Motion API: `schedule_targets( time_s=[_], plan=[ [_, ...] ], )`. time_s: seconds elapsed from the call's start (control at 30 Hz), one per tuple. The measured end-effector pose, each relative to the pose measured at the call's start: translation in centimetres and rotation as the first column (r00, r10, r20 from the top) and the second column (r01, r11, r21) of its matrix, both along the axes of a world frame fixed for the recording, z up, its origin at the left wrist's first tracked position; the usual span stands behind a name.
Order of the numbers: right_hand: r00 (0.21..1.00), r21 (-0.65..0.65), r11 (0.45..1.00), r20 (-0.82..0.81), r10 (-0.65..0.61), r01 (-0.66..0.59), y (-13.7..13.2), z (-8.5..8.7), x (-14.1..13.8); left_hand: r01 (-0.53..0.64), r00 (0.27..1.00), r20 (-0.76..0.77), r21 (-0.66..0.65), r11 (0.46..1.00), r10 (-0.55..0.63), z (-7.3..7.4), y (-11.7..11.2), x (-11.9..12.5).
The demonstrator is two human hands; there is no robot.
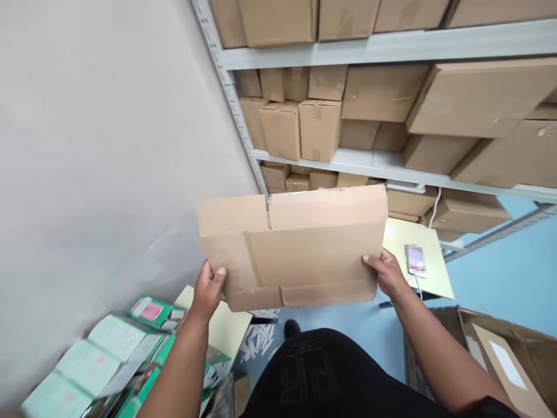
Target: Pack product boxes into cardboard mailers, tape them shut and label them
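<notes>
Cardboard [308,255], folded flat, is held in mid-air before the shelving [391,49]. The left hand [209,290] pinches its left edge, thumb on the near face; the right hand [389,274] pinches the right edge likewise. What seems a phone [416,260], its face blurred, lies on the pale worktop [435,281] beyond the right hand.

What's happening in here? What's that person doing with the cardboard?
A person is holding up a flattened cardboard box, with the left hand on one end and the right hand on the other. It isn't folded into a box shape. Beyond it are shelves full of brown boxes. A phone lies on the pale yellow table near the right hand.
</notes>
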State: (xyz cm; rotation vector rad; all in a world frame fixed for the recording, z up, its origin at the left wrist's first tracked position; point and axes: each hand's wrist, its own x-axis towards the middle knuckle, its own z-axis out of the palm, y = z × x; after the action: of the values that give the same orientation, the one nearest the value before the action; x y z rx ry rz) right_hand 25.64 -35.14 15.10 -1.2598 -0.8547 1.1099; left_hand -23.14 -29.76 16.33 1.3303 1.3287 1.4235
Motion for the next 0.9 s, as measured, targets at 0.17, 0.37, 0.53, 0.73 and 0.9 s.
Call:
schedule_targets(
  time_s=[0.17, 0.37, 0.53, 0.73, 0.9],
  plan=[
    [0.951, 0.040, 0.984, 0.254, -0.178, 0.173, -1.3, 1.1, -0.3, 0.056, 0.942, 0.331, 0.011, 0.998, -0.056, 0.5, 8.6, 2.3],
    [0.857, 0.048, 0.961, 0.444, -0.263, 0.271, -2.9, -0.5, -1.8, 0.187, 0.798, 0.585, -0.014, 0.982, -0.144, 0.1, 13.8, 5.2],
    [0.850, -0.017, 0.940, 0.434, -0.300, 0.341, -3.1, -3.3, -1.1, 0.185, 0.754, 0.646, -0.033, 0.982, -0.120, -1.0, 14.8, 7.8],
    [0.882, -0.086, 0.916, 0.321, -0.346, 0.391, -2.9, -5.3, 2.4, 0.256, 0.777, 0.601, -0.032, 0.966, -0.186, -2.3, 13.8, 11.4],
    [0.803, -0.073, 0.827, 0.302, -0.514, 0.557, -2.2, -7.2, 10.1, 0.528, 0.790, 0.467, -0.189, 0.828, -0.397, -0.1, 13.2, 13.3]
  ],
)
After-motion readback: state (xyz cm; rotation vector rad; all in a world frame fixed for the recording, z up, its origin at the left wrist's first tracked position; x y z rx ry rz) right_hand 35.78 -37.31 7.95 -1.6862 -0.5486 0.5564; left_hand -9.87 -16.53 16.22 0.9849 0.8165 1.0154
